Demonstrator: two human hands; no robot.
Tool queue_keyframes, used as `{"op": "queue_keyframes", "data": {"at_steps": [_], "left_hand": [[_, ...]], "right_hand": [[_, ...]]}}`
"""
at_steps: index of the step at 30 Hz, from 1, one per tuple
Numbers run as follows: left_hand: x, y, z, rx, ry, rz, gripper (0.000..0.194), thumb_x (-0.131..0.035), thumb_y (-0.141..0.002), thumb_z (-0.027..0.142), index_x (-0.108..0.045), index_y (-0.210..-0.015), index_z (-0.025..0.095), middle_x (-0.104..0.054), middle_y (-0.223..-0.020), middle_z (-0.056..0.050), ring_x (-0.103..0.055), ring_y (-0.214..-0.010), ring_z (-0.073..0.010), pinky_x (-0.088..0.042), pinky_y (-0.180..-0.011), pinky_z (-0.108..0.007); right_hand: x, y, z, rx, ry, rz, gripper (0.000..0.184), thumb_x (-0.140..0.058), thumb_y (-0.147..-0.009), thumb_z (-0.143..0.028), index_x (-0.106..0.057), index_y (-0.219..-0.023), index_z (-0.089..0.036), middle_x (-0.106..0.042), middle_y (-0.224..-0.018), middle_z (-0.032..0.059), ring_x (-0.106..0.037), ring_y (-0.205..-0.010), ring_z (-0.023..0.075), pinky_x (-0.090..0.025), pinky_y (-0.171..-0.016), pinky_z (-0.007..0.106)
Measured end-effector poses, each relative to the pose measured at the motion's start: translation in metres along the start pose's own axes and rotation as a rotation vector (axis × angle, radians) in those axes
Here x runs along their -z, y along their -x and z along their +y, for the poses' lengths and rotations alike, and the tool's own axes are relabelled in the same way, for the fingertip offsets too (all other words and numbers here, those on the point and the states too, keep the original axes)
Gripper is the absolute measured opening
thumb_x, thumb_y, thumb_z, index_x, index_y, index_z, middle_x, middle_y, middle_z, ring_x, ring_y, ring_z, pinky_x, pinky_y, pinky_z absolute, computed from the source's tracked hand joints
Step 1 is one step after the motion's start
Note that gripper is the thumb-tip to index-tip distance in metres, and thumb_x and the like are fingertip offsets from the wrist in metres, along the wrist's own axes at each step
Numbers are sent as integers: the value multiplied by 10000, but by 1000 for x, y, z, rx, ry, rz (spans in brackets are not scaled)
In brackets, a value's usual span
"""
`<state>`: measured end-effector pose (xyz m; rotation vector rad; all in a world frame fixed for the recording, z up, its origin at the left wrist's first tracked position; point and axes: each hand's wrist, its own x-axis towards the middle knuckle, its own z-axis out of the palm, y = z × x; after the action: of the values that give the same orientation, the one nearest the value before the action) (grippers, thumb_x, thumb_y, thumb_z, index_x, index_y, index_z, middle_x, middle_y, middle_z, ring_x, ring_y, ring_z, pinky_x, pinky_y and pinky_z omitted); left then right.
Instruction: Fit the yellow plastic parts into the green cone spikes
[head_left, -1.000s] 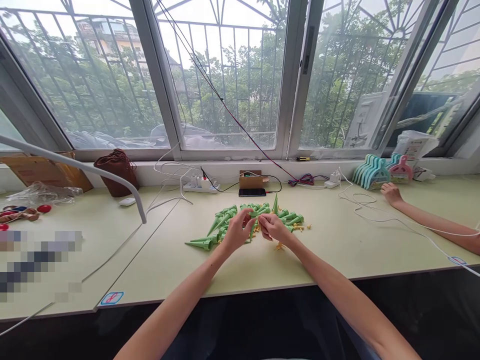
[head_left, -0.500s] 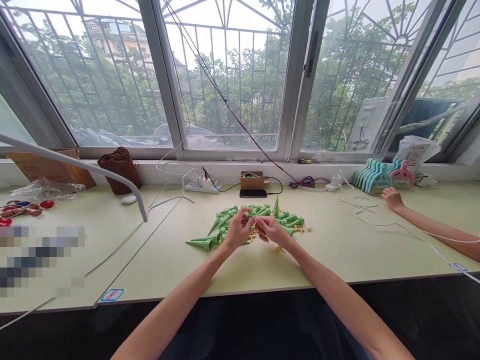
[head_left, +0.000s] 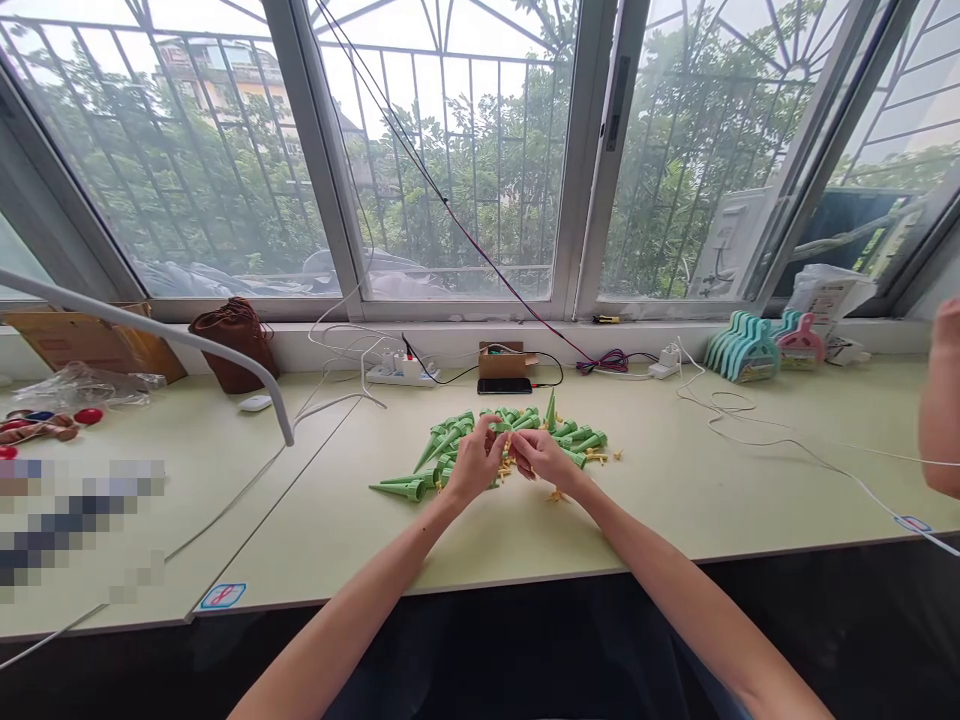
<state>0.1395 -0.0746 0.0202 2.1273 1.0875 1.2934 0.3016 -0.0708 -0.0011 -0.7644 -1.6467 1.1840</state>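
My left hand (head_left: 472, 465) is closed, thumb and fingers around a green plastic spike (head_left: 501, 427), of which only a small part shows. Fingertips pinched, my right hand (head_left: 546, 458) meets it at the spike's end; whatever it grips is too small and covered to make out. Around and behind both hands spreads a pile of green hollow spikes (head_left: 450, 432) with wide ribbed ends, one (head_left: 551, 410) standing point up. Small yellow plastic pieces (head_left: 598, 457) lie among them, and a few more yellow pieces (head_left: 556, 495) are under my right wrist.
A phone (head_left: 504, 385) lies before a small cardboard box (head_left: 502, 362). Behind stand a power strip (head_left: 405, 373) and a brown pouch (head_left: 236, 345). White cables (head_left: 780, 442) cross the table on the right, near teal hangers (head_left: 742, 348). Another person's arm (head_left: 941, 410) is at the right edge.
Both my hands have come closer together at the spike and stay in nearly the same place. The other person's hand has left the hangers and risen towards the right edge.
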Motion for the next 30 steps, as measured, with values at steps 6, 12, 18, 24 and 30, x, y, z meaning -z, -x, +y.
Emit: {"op": "queue_keyframes", "data": {"at_steps": [6,12,18,24,30], "left_hand": [[0,1,-2,1,-19,-12,238,-479,-918,321,-523,-1118,198,-558,-648,38,-544,-511,-118,-421,-553,-222],[-1,0,-3,-34,-65,-14,241,-463,-927,301,-527,-1135,196,-555,-641,37,-520,-513,-115,-408,-557,-218],[-1,0,-5,-50,-74,-39,263,-462,-921,278,-517,-1166,200,-558,-685,25,-515,-523,-112,-413,-551,-218],[-1,1,-6,-61,-67,-35,278,-474,-908,267,-528,-1173,200,-555,-690,23,-509,-523,-109,-421,-552,-216],[-1,1,-6,-68,-74,-41,301,-480,-898,259,-552,-1183,198,-568,-679,19,-510,-523,-111,-417,-545,-216]], "right_hand": [[1,2,-2,9,36,-8,446,-512,-889,-596,-488,-709,-188,-442,-478,-73,-412,-351,72,-333,-363,211],[1,2,-2,-12,62,1,439,-518,-885,-593,-479,-708,-193,-446,-480,-72,-412,-357,76,-334,-370,217],[0,2,-1,-2,46,17,432,-529,-885,-580,-460,-693,-199,-448,-469,-75,-397,-346,75,-323,-363,218],[0,2,-3,-6,87,36,431,-525,-884,-579,-456,-684,-203,-446,-451,-75,-392,-343,75,-321,-366,217],[1,3,-2,2,91,56,415,-533,-888,-552,-462,-674,-203,-448,-453,-66,-394,-352,82,-311,-366,223]]}}
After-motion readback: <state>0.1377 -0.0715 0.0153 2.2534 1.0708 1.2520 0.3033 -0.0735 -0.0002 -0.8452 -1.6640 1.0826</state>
